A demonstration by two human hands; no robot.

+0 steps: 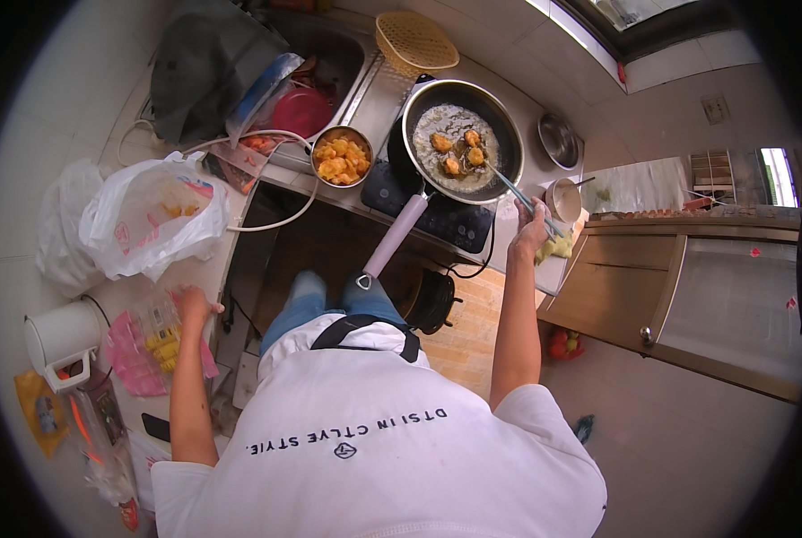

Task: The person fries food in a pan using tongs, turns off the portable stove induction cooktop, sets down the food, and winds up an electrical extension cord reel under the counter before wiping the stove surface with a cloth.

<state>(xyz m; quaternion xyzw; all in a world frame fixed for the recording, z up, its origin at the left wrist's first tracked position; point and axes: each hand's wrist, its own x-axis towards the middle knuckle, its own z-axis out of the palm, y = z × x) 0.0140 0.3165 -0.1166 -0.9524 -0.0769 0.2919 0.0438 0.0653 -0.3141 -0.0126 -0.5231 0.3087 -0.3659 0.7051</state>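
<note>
My right hand [533, 227] grips a pair of chopsticks [517, 193], whose tips reach into a deep frying pan [514, 134]. Several browned pieces of food [476, 157] lie in bubbling oil in the pan, which stands on a black cooktop [465, 225] with its pink handle [396, 235] towards me. Left of the pan, a metal bowl [313, 156] holds orange fried pieces [339, 161]. My left hand [194, 306] is low over the left counter, beside a clear and yellow package [162, 336] on a pink bag [132, 363]; whether it touches them I cannot tell.
A white plastic bag [152, 222] and a white kettle [64, 336] are on the left. Behind are a sink [357, 54] and a yellow basket [418, 44]. A cup [566, 202], a metal bowl [558, 140] and a yellow cloth [556, 249] lie right of the pan. A white cable crosses the counter's edge.
</note>
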